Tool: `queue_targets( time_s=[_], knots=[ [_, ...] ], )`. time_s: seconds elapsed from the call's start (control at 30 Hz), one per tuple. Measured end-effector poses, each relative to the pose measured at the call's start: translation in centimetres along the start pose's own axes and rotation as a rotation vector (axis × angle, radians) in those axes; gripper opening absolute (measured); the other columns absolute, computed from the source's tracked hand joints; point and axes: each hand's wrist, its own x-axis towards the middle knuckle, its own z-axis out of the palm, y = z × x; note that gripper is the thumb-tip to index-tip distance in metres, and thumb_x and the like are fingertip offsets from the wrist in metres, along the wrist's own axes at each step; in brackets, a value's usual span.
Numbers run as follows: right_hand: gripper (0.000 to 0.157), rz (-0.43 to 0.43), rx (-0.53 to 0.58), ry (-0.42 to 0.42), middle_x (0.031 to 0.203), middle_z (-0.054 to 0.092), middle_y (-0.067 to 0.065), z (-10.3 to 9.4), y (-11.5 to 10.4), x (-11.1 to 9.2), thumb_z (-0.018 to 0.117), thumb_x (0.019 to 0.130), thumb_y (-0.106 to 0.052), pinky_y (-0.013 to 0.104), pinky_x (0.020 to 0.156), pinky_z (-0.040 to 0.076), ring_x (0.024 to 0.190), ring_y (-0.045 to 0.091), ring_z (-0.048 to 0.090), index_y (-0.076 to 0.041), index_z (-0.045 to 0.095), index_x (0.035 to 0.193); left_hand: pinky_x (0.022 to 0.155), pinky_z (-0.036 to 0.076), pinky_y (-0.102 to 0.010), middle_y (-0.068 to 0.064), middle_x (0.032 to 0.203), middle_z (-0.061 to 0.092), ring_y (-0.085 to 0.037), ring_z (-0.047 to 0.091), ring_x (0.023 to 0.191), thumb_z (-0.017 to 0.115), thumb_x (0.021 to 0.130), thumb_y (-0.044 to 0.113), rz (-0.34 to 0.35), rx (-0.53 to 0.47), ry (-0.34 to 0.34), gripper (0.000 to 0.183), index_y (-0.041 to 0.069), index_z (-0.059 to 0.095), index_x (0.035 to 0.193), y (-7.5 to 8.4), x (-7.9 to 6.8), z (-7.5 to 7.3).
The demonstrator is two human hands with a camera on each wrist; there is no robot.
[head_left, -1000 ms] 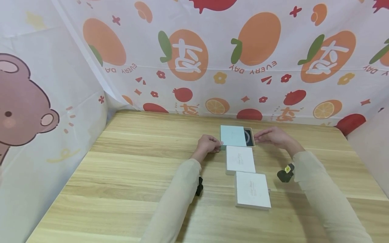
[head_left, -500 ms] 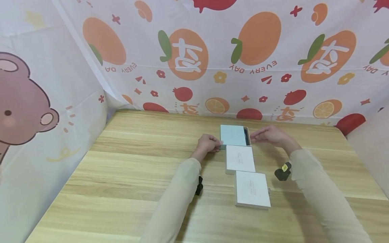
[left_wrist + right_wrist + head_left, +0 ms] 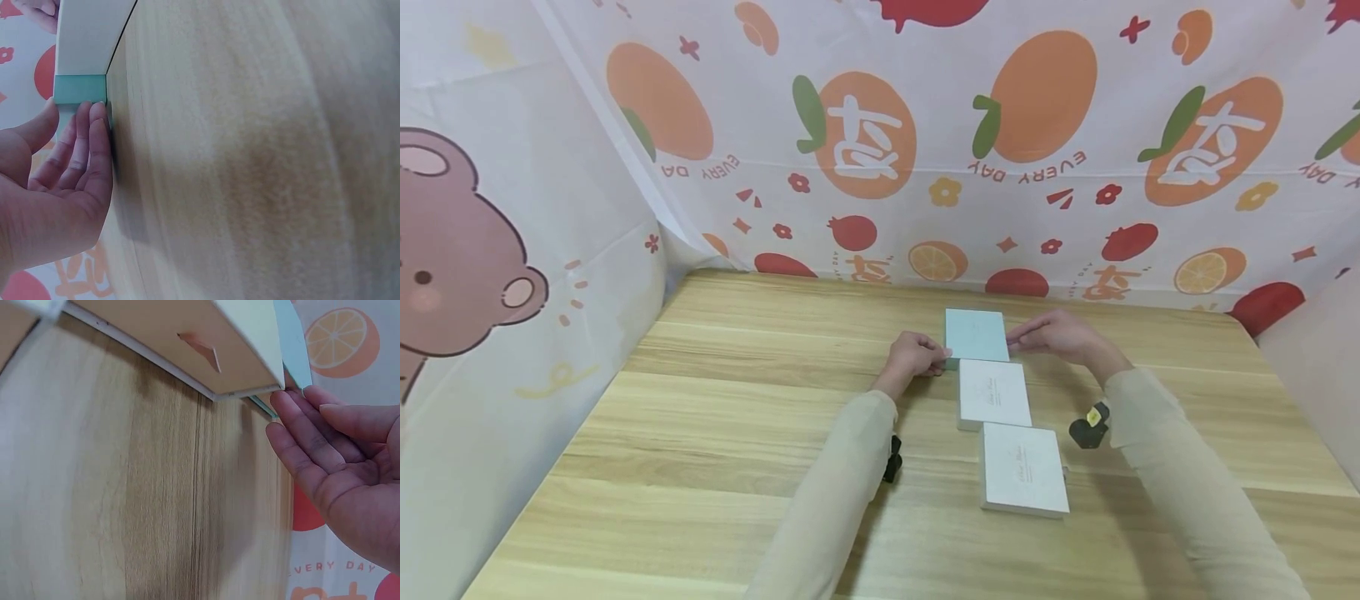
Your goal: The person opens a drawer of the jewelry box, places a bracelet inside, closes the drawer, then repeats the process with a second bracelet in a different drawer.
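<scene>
A flat light-blue slide-out box (image 3: 976,335) lies at the back of the table, its inner tray inside the sleeve. At its left end, my left hand (image 3: 914,354) holds the near corner, thumb at the top edge and fingers bent against the side, as the left wrist view (image 3: 69,181) shows. My right hand (image 3: 1063,335) is at the box's right end. In the right wrist view its fingers (image 3: 306,434) are fairly straight, with the tips at that end; a white box partly hides the contact.
A white box (image 3: 994,393) stands just in front of the light-blue one, and another white box (image 3: 1024,468) sits nearer, with a small tab on its right side. The wooden table (image 3: 715,433) ends at a fruit-print cloth (image 3: 955,225) behind.
My right hand has moved left, and the dark-lined tray that stuck out on the right has slid fully into the light-blue sleeve. My left hand has stayed at its corner.
</scene>
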Motion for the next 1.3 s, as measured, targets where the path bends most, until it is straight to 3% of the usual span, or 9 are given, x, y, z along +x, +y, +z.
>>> queue_targets(
  time_s=[0.3, 0.5, 0.63, 0.93, 1.3],
  knots=[
    [0.028, -0.002, -0.018, 0.001, 0.115, 0.058, 0.024, 0.2, 0.1, 0.1, 0.049, 0.092, 0.003, 0.042, 0.093, 0.042, 0.109, 0.032, 0.055, 0.011, 0.054, 0.117, 0.066, 0.055, -0.028, -0.013, 0.078, 0.067, -0.021, 0.066, 0.071, 0.068, 0.083, 0.013, -0.016, 0.014, 0.010, 0.016, -0.003, 0.066, 0.086, -0.2, 0.2, 0.2],
    [0.027, -0.007, -0.008, 0.006, 0.114, 0.059, 0.023, 0.0, 0.4, 0.0, 0.048, 0.092, 0.003, 0.040, 0.092, 0.044, 0.107, 0.031, 0.056, 0.011, 0.054, 0.117, 0.060, 0.055, -0.027, -0.012, 0.073, 0.066, -0.019, 0.065, 0.064, 0.069, 0.082, 0.012, -0.030, 0.023, -0.005, 0.014, -0.002, 0.065, 0.080, -0.4, 0.9, 0.5],
    [0.027, -0.012, -0.005, 0.012, 0.114, 0.059, 0.023, -0.1, 0.6, -0.1, 0.047, 0.092, 0.004, 0.040, 0.091, 0.044, 0.106, 0.030, 0.057, 0.012, 0.054, 0.117, 0.060, 0.055, -0.027, -0.012, 0.073, 0.066, -0.020, 0.065, 0.065, 0.070, 0.082, 0.012, -0.025, 0.031, 0.003, 0.015, -0.002, 0.066, 0.080, 0.0, 0.4, 0.5],
    [0.028, -0.028, 0.064, 0.002, 0.116, 0.057, 0.026, -0.4, 0.8, -0.1, 0.047, 0.092, 0.004, 0.046, 0.095, 0.040, 0.111, 0.035, 0.053, 0.015, 0.051, 0.118, 0.065, 0.055, -0.029, -0.017, 0.080, 0.067, -0.025, 0.066, 0.074, 0.068, 0.083, 0.014, 0.023, 0.030, 0.010, 0.019, -0.005, 0.067, 0.085, -0.1, -0.2, 0.5],
    [0.035, -0.053, 0.086, 0.013, 0.117, 0.053, 0.031, -0.7, 0.1, -1.0, 0.050, 0.093, -0.001, 0.051, 0.094, 0.039, 0.110, 0.039, 0.051, 0.018, 0.043, 0.122, 0.062, 0.055, -0.026, -0.010, 0.073, 0.066, -0.018, 0.065, 0.066, 0.069, 0.083, 0.018, 0.005, 0.033, -0.017, 0.019, 0.000, 0.067, 0.079, -0.3, 0.4, 0.0]
  ],
)
